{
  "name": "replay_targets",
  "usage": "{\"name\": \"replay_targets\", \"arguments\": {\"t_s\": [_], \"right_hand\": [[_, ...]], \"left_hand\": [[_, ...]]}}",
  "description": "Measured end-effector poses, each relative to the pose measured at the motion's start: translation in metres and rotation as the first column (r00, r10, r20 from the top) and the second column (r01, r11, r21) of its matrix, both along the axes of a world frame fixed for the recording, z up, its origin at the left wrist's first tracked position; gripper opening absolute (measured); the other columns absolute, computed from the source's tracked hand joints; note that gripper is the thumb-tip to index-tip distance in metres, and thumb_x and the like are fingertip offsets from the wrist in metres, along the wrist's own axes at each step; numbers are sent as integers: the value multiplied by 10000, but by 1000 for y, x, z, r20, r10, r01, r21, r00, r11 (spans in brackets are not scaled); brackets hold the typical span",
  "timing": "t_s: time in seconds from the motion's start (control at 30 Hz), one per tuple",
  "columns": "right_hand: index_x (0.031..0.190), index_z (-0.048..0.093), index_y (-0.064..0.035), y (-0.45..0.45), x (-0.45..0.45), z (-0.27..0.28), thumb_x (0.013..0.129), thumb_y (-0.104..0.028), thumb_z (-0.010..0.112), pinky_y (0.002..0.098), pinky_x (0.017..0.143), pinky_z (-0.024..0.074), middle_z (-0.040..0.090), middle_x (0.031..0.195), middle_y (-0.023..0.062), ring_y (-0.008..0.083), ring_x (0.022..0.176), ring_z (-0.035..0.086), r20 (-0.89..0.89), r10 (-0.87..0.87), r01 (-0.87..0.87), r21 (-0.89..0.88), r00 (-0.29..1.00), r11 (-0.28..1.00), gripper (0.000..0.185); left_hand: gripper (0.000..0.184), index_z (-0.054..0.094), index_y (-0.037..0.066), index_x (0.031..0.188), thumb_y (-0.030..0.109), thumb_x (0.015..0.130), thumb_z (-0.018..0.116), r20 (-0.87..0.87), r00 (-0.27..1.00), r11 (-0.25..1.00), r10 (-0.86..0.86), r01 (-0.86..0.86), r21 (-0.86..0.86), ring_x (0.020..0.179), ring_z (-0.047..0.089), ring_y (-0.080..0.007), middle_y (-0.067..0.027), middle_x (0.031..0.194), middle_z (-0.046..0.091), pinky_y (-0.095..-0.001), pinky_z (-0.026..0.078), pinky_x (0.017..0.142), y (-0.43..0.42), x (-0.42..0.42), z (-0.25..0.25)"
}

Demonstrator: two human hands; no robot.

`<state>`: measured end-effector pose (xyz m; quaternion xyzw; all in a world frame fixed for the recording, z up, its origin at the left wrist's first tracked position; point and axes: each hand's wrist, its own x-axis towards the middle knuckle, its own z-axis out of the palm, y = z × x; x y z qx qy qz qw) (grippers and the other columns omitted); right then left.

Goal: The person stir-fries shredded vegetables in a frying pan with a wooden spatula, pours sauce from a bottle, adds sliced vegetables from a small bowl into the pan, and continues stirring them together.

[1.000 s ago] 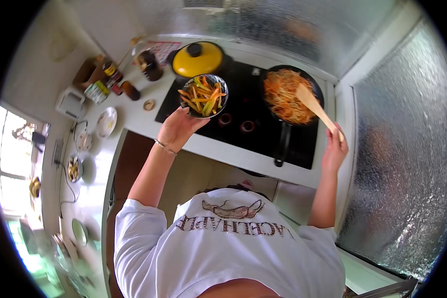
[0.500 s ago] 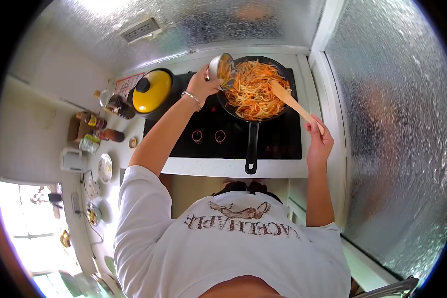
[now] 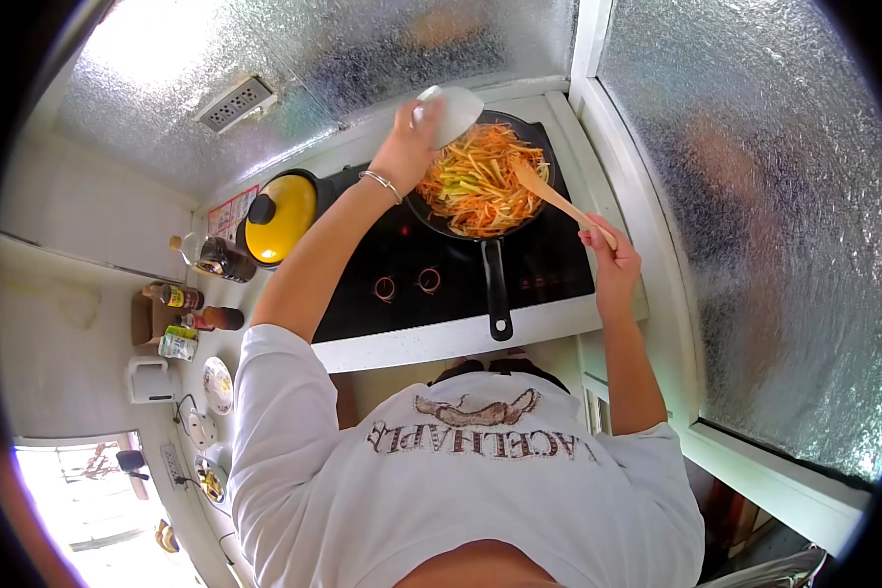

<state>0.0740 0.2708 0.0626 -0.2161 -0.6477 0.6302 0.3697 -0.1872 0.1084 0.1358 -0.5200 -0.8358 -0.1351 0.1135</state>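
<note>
My left hand (image 3: 409,145) grips a white bowl (image 3: 453,116), tipped over the upper left of a black frying pan (image 3: 496,257). Shredded orange and pale vegetables (image 3: 482,186) fill the pan, with yellow-green strips lying on top at the left. In my right hand (image 3: 612,257) is a wooden spatula (image 3: 562,203), held by the end of its handle. Its blade rests in the vegetables at the pan's right side. The bowl's inside is turned away from view.
The pan sits on a black cooktop (image 3: 363,314). Left of it stands a pot with a yellow lid (image 3: 282,218). Farther left are a glass bottle of dark liquid (image 3: 223,259), sauce bottles (image 3: 176,295) and a patterned plate (image 3: 218,385). Foil-like sheeting covers the walls (image 3: 755,196).
My left hand has turned the bowl over, so its outside now faces me. Yellow-green strips have dropped onto the vegetables. The spatula stays in the pan; the whole view has rotated slightly.
</note>
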Motion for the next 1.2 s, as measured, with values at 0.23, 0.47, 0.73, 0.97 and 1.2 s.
{"name": "replay_targets", "arguments": {"t_s": [0.23,0.47,0.73,0.97,1.2], "right_hand": [[1049,594,17,-7,0,-2,863,-55,531,197,712,463,617,856,59,97,749,588,4,-5,5,-3,1000,1000,209],[1055,594,10,-8,2,-7,869,-78,529,200,722,458,616,851,49,98,755,583,46,7,-8,19,999,1000,215],[1072,584,12,-8,-12,-9,879,-106,518,218,740,470,624,865,71,109,760,588,88,-5,1,42,996,999,236],[1073,579,28,-4,-40,-8,879,-113,520,226,759,460,611,894,69,106,793,571,83,14,-20,70,996,997,247],[1096,545,65,12,-64,-18,884,-87,494,268,846,461,569,1059,125,169,890,570,30,46,-50,152,998,987,266]], "left_hand": [[597,285,41,1316,11,796,576,722,617,800,-314,-238,551,1064,503,-258,-135,1186,451,-366,450,902,-19,-16,20],[378,348,19,1231,16,870,456,682,-63,615,-729,-497,612,1068,513,-287,-145,1181,467,-437,470,893,-45,-1,16],[519,288,20,1266,-36,806,523,399,-168,430,-901,-465,774,1054,529,-307,-177,1183,457,-451,492,859,-97,46,34],[686,251,56,1306,-63,727,600,296,-126,318,-947,-506,802,1084,510,-302,-163,1212,449,-457,471,873,-175,84,34],[584,231,71,1331,48,824,521,300,89,112,-950,-799,591,1105,495,-303,-147,1261,406,-456,477,869,-282,135,-42]]}}
